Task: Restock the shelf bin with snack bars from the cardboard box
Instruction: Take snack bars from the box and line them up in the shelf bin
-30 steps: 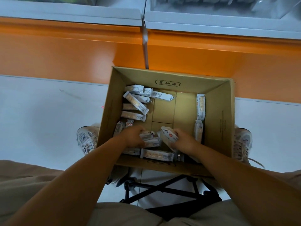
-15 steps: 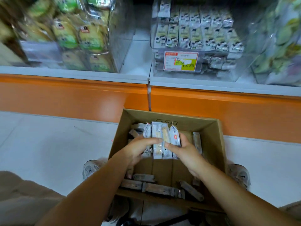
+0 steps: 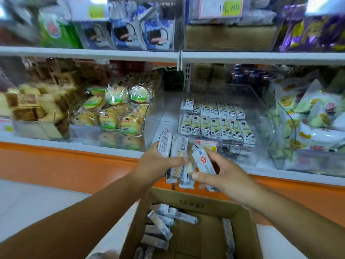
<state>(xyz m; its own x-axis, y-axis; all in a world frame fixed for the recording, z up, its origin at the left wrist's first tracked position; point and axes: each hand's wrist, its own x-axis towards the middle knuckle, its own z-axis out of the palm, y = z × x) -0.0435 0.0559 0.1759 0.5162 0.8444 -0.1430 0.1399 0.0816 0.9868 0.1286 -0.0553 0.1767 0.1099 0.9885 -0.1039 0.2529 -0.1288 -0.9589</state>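
Several white-wrapped snack bars stand fanned upright between both hands, level with the shelf's front edge. My left hand grips the bundle from the left, thumb across the front. My right hand pinches the rightmost bars, thumb below and fingers behind. Just behind them is the clear shelf bin, with rows of the same bars lined up inside. The open cardboard box sits on the floor below my arms, with more bars lying along its left side.
Neighbouring clear bins hold round green-labelled cakes on the left and pale green packets on the right. An orange base panel runs under the white shelf edge. An upper shelf carries more snack bins and a price tag.
Both hands gathered bars in the box, then lifted the bundle up out of it to the front of the shelf bin. The view tilted up from the floor to the shelves.
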